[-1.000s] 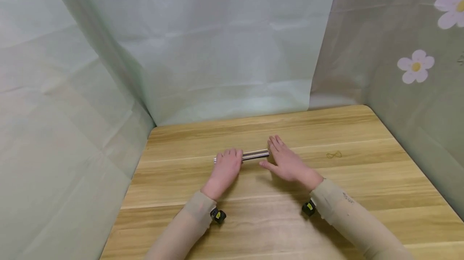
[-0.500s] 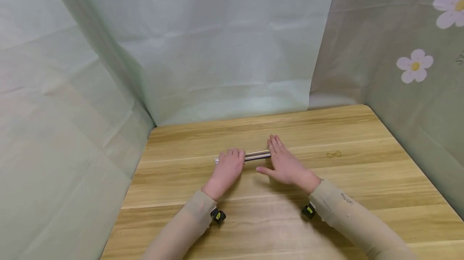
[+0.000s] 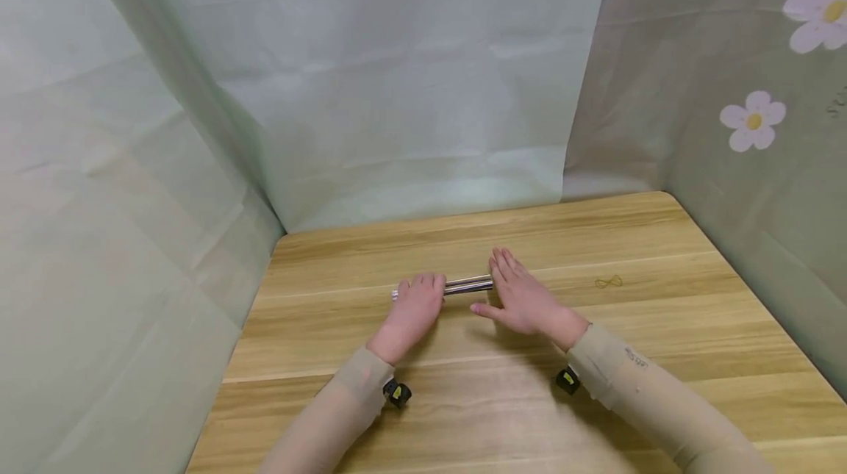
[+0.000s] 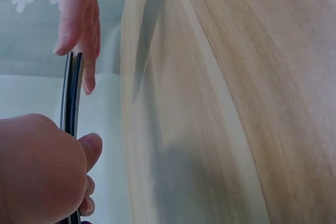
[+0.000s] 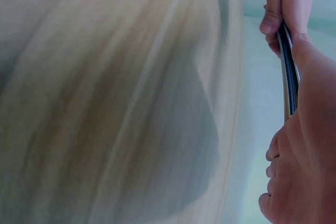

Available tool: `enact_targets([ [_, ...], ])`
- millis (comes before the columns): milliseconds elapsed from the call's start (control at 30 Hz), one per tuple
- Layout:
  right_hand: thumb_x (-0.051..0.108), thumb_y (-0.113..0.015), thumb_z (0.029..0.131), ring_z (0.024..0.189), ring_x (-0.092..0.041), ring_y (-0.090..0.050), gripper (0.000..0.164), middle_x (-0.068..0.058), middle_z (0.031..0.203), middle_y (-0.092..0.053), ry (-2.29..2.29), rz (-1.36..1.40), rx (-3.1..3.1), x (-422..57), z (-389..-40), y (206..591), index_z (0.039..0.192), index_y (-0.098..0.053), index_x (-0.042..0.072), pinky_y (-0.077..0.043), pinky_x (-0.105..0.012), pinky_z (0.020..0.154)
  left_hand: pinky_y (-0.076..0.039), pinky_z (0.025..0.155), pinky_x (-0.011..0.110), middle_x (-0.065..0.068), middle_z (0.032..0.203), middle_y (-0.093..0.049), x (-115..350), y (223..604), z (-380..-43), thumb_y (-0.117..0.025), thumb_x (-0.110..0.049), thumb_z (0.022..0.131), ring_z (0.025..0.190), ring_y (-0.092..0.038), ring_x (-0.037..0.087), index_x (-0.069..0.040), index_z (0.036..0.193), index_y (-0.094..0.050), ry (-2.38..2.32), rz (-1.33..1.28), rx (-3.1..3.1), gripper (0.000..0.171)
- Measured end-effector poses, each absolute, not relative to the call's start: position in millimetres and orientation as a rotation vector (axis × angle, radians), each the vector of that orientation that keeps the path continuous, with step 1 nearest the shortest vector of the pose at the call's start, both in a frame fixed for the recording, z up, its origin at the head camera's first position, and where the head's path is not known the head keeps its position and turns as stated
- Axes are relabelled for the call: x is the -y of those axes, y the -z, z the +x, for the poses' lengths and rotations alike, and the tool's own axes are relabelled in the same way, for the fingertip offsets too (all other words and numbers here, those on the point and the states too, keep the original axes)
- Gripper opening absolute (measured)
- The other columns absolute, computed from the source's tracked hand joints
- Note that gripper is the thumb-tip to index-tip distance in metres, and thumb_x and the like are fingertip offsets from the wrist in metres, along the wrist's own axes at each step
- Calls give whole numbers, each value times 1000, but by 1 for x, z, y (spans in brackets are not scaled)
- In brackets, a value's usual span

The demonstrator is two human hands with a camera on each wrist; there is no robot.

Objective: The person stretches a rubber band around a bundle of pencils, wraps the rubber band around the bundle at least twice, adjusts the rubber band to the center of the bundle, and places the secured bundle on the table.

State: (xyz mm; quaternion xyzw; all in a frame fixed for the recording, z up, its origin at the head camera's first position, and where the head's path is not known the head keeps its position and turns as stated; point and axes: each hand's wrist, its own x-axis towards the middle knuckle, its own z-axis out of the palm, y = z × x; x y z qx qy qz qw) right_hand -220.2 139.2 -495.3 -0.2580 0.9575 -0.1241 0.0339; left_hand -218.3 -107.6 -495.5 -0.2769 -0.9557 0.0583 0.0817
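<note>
My left hand point(image 3: 415, 311) grips a small bundle of slim, shiny silver-and-dark sticks point(image 3: 470, 285), held roughly level above the wooden table. Its fingers curl round them; in the left wrist view the thumb point(image 4: 92, 148) lies along their side. The sticks' left ends poke out past the hand. At the other end my right hand point(image 3: 523, 301) has its fingers straight and its thumb spread, palm against the stick tips. The right wrist view has the sticks point(image 5: 289, 77) running between both hands. Exactly what kind of sticks they are cannot be told.
A thin yellowish rubber band point(image 3: 608, 281), twisted into a figure eight, lies on the wooden table point(image 3: 463, 415) right of the hands. Pale cloth point(image 3: 423, 92) hangs behind and on both sides, with flowers printed on the right.
My right hand has come slightly left onto the ends of the sticks, and its thumb has shifted a little. The left hand keeps its grip and has barely moved.
</note>
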Motion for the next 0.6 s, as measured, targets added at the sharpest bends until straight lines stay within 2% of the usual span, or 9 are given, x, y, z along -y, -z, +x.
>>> enact_targets([
  [267, 75, -47, 103, 162, -42, 2, 110, -29, 172, 2, 319, -779, -2977, -136, -219, 499, 162, -20, -14, -5, -49, 129, -51, 65, 37, 10, 94, -63, 103, 499, -218, -57, -7, 107, 82, -61, 23, -4, 111, -56, -317, -846, 2750, 4],
  [467, 80, -42, 101, 162, -42, 2, 113, -30, 172, 1, 252, -796, -2995, -136, -217, 500, 161, -21, -14, -6, -48, 130, -51, 67, 37, 9, 94, -61, 103, 502, -217, -57, -7, 108, 83, -60, 22, -4, 112, -56, -330, -840, 2761, 5],
  [600, 73, -49, 103, 162, -43, -2, 107, -29, 173, -4, 315, -841, -2967, -139, -217, 500, 162, -23, -12, -8, -50, 130, -52, 70, 38, 9, 95, -60, 106, 503, -217, -55, -7, 109, 84, -59, 23, -4, 113, -56, -266, -833, 2806, 6],
])
